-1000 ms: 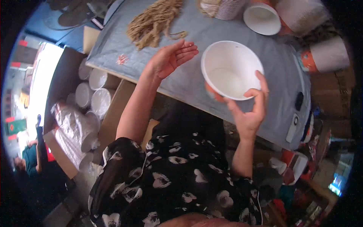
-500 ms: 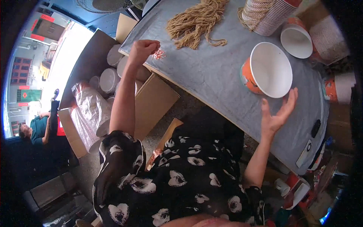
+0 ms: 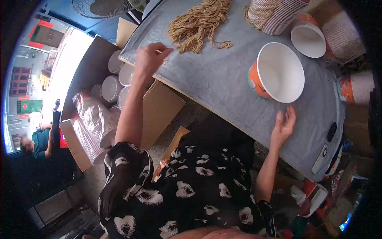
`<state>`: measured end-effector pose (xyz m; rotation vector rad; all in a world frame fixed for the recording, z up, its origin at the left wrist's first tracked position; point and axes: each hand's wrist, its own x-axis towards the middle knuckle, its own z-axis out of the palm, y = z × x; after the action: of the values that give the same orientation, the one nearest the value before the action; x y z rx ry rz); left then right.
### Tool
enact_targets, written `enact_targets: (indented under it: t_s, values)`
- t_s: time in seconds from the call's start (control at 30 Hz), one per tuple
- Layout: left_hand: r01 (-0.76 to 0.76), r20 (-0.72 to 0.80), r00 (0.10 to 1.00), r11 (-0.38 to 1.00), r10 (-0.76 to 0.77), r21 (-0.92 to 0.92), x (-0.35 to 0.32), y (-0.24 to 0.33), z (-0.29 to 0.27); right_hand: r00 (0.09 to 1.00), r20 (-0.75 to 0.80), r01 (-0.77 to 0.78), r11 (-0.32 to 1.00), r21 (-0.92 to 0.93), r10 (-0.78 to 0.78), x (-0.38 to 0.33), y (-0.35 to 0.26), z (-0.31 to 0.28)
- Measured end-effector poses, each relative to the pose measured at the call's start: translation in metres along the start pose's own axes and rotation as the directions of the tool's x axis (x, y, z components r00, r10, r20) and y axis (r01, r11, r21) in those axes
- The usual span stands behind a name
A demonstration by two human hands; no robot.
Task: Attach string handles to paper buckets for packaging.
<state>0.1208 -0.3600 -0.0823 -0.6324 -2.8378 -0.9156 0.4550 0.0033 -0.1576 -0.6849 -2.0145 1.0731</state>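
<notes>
My left hand (image 3: 150,59) is over the table's left corner with its thumb and fingers pinched together. A tiny pale bit shows at the fingertips, too small to name. Just under the hand lies a small pile of red and white bits (image 3: 164,62), mostly hidden by it. My right hand (image 3: 283,128) hovers near the table's front edge, fingers half curled and apart, holding nothing. Just beyond it a large paper tub (image 3: 281,73), white inside and orange outside, lies tilted with its mouth toward me. The right fingertips are close below its rim, not touching.
A bundle of tan string (image 3: 195,28) lies on the grey-covered table (image 3: 223,83). Stacked paper tubs (image 3: 274,16) tied with string and another tub (image 3: 308,40) are at the back right. Left below, a cardboard box (image 3: 163,115) holds several wrapped tubs. A person (image 3: 41,139) sits outside.
My right hand has drawn back from the tub toward me, its fingers curling in. The left hand has shifted slightly and now covers most of the small pile.
</notes>
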Motion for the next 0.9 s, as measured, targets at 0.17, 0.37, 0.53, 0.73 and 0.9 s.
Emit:
enact_targets:
  t_s: [0.17,0.37,0.53,0.73,0.9]
  values:
    - [-0.231,0.013,0.972,0.963,0.235,-0.141,0.005,0.051,0.045,0.999,0.026,0.025,0.993,-0.115,-0.022,0.002,-0.014,0.002]
    - [-0.315,-0.002,0.949,0.949,0.315,0.007,0.031,0.085,0.075,0.998,0.024,0.058,0.992,-0.116,-0.056,0.001,-0.004,0.002]
    - [-0.244,-0.031,0.969,0.969,0.243,-0.040,0.046,0.075,0.096,0.998,0.024,0.055,0.989,-0.141,-0.052,0.002,-0.006,0.004]
    - [-0.091,-0.017,0.996,0.994,0.090,-0.062,0.055,0.089,0.104,0.998,0.037,0.059,0.987,-0.151,-0.054,0.002,-0.008,0.002]
    - [-0.084,0.007,0.996,0.996,0.084,0.041,0.066,0.079,0.115,0.998,0.022,0.065,0.988,-0.139,-0.062,0.002,-0.014,0.004]
